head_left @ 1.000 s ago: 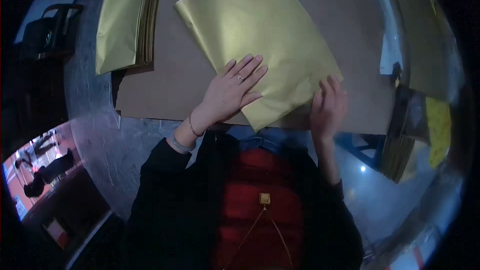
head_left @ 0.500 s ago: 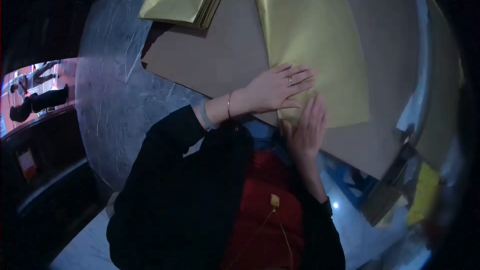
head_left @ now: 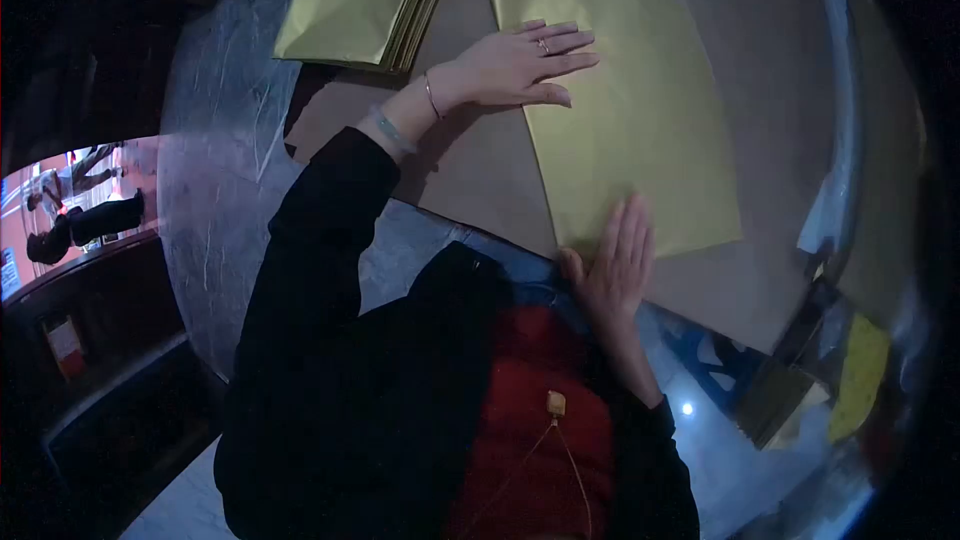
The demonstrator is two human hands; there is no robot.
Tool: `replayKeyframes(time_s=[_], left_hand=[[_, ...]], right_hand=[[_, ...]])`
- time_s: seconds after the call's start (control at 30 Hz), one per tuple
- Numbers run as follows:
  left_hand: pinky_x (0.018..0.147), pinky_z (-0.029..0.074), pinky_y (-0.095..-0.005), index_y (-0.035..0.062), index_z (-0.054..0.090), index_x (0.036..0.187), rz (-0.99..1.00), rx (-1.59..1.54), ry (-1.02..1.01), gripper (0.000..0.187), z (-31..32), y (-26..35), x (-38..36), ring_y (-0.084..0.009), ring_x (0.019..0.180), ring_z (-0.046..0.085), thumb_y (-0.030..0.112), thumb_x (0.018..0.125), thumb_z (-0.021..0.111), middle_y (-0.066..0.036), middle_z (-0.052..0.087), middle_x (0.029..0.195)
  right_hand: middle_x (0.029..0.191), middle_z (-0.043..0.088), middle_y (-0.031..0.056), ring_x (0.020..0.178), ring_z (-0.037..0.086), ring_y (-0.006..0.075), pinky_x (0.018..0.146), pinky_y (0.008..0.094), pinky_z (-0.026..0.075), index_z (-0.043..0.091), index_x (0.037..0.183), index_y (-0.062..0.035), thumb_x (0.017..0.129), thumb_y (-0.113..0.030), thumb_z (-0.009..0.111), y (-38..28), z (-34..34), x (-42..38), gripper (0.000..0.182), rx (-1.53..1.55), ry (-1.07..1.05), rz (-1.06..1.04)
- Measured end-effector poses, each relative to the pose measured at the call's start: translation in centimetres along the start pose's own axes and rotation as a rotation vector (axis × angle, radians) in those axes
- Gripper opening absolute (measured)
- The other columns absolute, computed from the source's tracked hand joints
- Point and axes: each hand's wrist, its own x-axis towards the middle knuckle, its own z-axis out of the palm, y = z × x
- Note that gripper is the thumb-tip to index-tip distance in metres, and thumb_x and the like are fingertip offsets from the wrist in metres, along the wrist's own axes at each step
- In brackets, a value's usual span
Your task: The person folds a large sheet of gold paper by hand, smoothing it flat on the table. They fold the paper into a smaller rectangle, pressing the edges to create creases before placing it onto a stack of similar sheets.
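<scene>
A gold paper sheet [head_left: 655, 130], looking folded over along its left edge, lies flat on a brown board. My left hand [head_left: 530, 65] rests palm down on its upper left part, fingers stretched toward the right. It wears a ring and two bracelets. At the sheet's lower edge, my right hand [head_left: 618, 265] lies flat with fingers pointing away from me and the thumb apart. Neither hand grasps anything. To the upper left sits a stack of folded gold paper [head_left: 350, 0], cut off by the frame's top.
The brown board [head_left: 470, 170] lies under the paper, beside a grey marbled surface [head_left: 225, 140]. A pale strip [head_left: 835, 140] runs along the right side. Something blue [head_left: 705, 360] and a yellow piece [head_left: 860, 375] are at lower right. People [head_left: 85, 205] stand far off at left.
My left hand has slid up and left along the folded edge, away from my right hand. That edge now looks flatter. My right hand has stayed near the bottom edge.
</scene>
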Motion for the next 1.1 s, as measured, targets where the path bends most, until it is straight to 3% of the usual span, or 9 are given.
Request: replayKeyframes(time_s=[0.13,0.3,0.4,0.53,0.63,0.7,0.8,0.9,1.1], left_hand=[[0.110,0.025,-0.0399,0.0143,0.031,0.142,-0.118,-0.036,-0.017,0.057,-0.2,-2.9,0.9,-0.0288,0.135,0.028,0.046,0.095,0.039,-0.010,0.028,0.148],[0.111,0.024,-0.0405,0.0143,0.033,0.142,-0.157,0.016,0.011,0.055,-0.1,-3.9,1.6,-0.0265,0.135,0.028,0.043,0.095,0.041,-0.010,0.032,0.146],[0.109,0.028,-0.0417,0.0150,0.041,0.137,-0.214,0.001,0.070,0.052,-0.3,-3.8,1.9,-0.0262,0.132,0.035,0.043,0.094,0.043,-0.007,0.038,0.143],[0.109,0.028,-0.0418,0.0150,0.040,0.138,-0.239,-0.034,0.056,0.053,-1.1,-3.4,2.2,-0.0256,0.133,0.034,0.043,0.093,0.045,-0.007,0.038,0.143],[0.109,0.028,-0.0419,0.0149,0.040,0.138,-0.242,-0.019,0.047,0.053,-1.2,-3.2,2.3,-0.0261,0.133,0.034,0.042,0.093,0.045,-0.008,0.038,0.143],[0.109,0.027,-0.0428,0.0146,0.040,0.138,-0.216,-0.023,0.061,0.053,-1.1,-3.1,2.3,-0.0263,0.133,0.034,0.041,0.093,0.045,-0.008,0.038,0.142],[0.109,0.027,-0.0436,0.0148,0.039,0.138,-0.227,-0.018,0.053,0.053,-1.3,-2.9,2.5,-0.0264,0.133,0.033,0.040,0.092,0.045,-0.008,0.037,0.143],[0.109,0.025,-0.0457,0.0143,0.035,0.140,-0.275,0.068,0.017,0.054,-1.2,-3.4,2.4,-0.0297,0.135,0.029,0.040,0.094,0.042,-0.009,0.032,0.146],[0.111,0.020,-0.0465,0.0139,0.031,0.142,-0.389,0.078,0.092,0.056,0.5,-6.0,2.1,-0.0320,0.137,0.023,0.041,0.094,0.039,-0.014,0.029,0.147]], right_hand=[[0.144,0.026,0.0264,0.134,0.027,0.0366,0.110,0.0490,0.019,0.025,0.138,0.0055,0.087,-0.054,0.049,0.2,0.5,-0.2,0.082,-0.007,0.095,-0.021],[0.142,0.029,0.0250,0.134,0.028,0.0362,0.110,0.0492,0.021,0.027,0.137,0.0058,0.087,-0.059,0.042,0.3,0.3,-0.3,0.083,-0.047,0.027,-0.026],[0.144,0.028,0.0240,0.135,0.027,0.0360,0.110,0.0494,0.020,0.029,0.137,0.0050,0.088,-0.057,0.042,0.4,0.1,0.0,0.080,0.038,0.072,-0.021],[0.141,0.032,0.0274,0.131,0.032,0.0396,0.109,0.0498,0.022,0.036,0.132,0.0098,0.087,-0.052,0.045,0.1,-0.7,0.1,0.077,0.049,0.096,-0.007],[0.143,0.030,0.0243,0.134,0.029,0.0378,0.110,0.0499,0.021,0.041,0.133,0.0021,0.085,-0.051,0.051,0.1,-0.7,0.1,0.072,0.105,0.076,0.019],[0.149,0.022,0.0173,0.138,0.022,0.0322,0.112,0.0469,0.015,0.039,0.139,-0.0152,0.084,-0.052,0.055,0.2,-0.9,0.0,0.068,0.055,-0.019,-0.022],[0.150,0.022,0.0150,0.138,0.021,0.0315,0.112,0.0468,0.016,0.039,0.139,-0.0243,0.082,-0.050,0.058,0.0,-1.3,0.0,0.065,0.083,-0.036,0.018],[0.148,0.024,0.0171,0.137,0.023,0.0355,0.108,0.0507,0.023,0.046,0.134,-0.0208,0.078,-0.047,0.061,0.2,-1.2,0.0,0.064,0.112,0.013,0.001],[0.148,0.024,0.0171,0.136,0.023,0.0360,0.107,0.0517,0.024,0.045,0.135,-0.0207,0.078,-0.045,0.062,0.4,-0.9,-0.1,0.064,0.118,0.023,-0.003]])
